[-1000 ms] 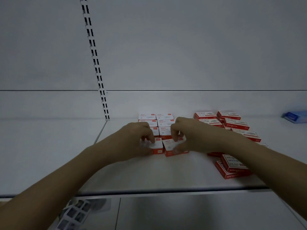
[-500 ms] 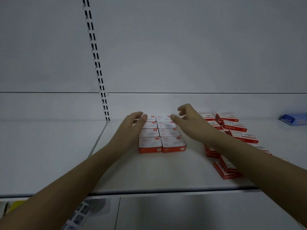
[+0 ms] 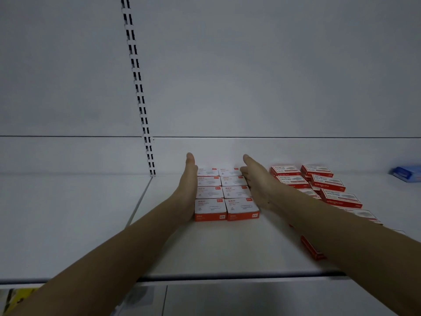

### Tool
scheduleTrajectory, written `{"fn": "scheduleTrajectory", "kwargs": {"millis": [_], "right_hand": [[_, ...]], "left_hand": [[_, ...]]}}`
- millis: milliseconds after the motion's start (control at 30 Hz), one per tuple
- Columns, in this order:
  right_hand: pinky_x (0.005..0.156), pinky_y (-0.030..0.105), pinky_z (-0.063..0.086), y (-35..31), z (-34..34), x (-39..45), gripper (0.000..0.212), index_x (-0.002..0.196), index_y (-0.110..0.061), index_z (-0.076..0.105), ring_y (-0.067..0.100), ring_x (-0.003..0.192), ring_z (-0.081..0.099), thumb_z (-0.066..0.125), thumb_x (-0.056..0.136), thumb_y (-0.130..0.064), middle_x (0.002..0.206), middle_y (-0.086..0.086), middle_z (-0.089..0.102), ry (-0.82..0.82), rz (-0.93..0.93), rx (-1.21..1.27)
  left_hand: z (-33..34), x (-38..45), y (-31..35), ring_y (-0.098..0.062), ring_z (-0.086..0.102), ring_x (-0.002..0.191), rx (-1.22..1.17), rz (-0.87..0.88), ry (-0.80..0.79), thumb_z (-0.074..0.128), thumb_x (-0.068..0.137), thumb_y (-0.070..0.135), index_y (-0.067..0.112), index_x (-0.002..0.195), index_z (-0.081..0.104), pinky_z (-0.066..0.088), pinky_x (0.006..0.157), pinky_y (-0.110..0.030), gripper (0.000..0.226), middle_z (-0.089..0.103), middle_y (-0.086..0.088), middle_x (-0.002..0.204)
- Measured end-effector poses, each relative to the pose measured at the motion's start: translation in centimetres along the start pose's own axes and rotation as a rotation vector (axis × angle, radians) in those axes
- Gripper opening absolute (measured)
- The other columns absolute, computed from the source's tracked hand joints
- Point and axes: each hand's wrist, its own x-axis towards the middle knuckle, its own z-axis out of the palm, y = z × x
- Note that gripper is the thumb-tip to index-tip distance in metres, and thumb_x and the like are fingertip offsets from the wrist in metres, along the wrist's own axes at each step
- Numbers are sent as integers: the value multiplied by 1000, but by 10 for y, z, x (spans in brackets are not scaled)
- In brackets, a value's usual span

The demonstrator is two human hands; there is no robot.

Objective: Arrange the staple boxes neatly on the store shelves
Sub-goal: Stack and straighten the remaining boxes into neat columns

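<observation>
Orange-and-white staple boxes (image 3: 224, 193) sit in a two-column block on the shelf (image 3: 227, 247), squeezed between both hands. The left hand (image 3: 188, 185) lies flat-fingered along the block's left side, and the right hand (image 3: 256, 181), fingers straight, lies along its right side; neither grasps anything. Uneven pressure could buckle the block, popping a middle box upward or skewing the rows. Beyond the right hand lie red staple boxes (image 3: 328, 190) in looser rows, which that forearm could nudge out of line.
</observation>
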Motion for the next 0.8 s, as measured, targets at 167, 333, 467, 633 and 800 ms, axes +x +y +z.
{"fn": "scheduleTrajectory", "kwargs": {"millis": [167, 333, 467, 633, 800], "right_hand": [[66, 29, 44, -2, -2, -4, 60, 139, -7, 39, 13, 104, 55, 29, 100, -51, 134, 2, 52, -39, 5, -21], [65, 29, 46, 0, -5, -5, 51, 136, -10, 43, 9, 87, 58, 30, 102, -46, 112, -2, 62, -52, 12, -37], [61, 33, 48, 5, -2, 0, 35, 87, -20, 52, 18, 76, 63, 34, 101, -47, 84, 1, 64, -39, 44, -67], [58, 31, 47, 4, -6, 5, 30, 92, -22, 53, 17, 74, 62, 34, 102, -43, 85, 2, 63, -69, 41, -63], [96, 29, 40, -5, -19, 8, 52, 142, -6, 35, 19, 120, 53, 32, 103, -40, 125, 0, 53, -91, -46, -167]], "left_hand": [[-1, 1, 1, -10, 69, 58, 23, 29, -9, 11, 94, 66, 28, 105, 56, 52, 49, -24, 61, 72, 5, 65], [-4, 0, 0, -3, 66, 50, 94, 40, -17, 10, 96, 64, 21, 136, 44, 52, 46, -19, 68, 68, 13, 55], [-2, -3, 2, -3, 62, 41, 159, 55, -24, 13, 95, 64, 21, 126, 48, 51, 41, -18, 64, 62, 14, 44], [2, -2, 3, -11, 64, 62, 141, 46, 2, 16, 97, 61, 26, 129, 49, 53, 50, -23, 58, 64, 7, 71], [2, 1, 2, -17, 64, 78, 85, 64, 88, 22, 99, 56, 27, 81, 50, 53, 75, -34, 44, 64, 2, 82]]}}
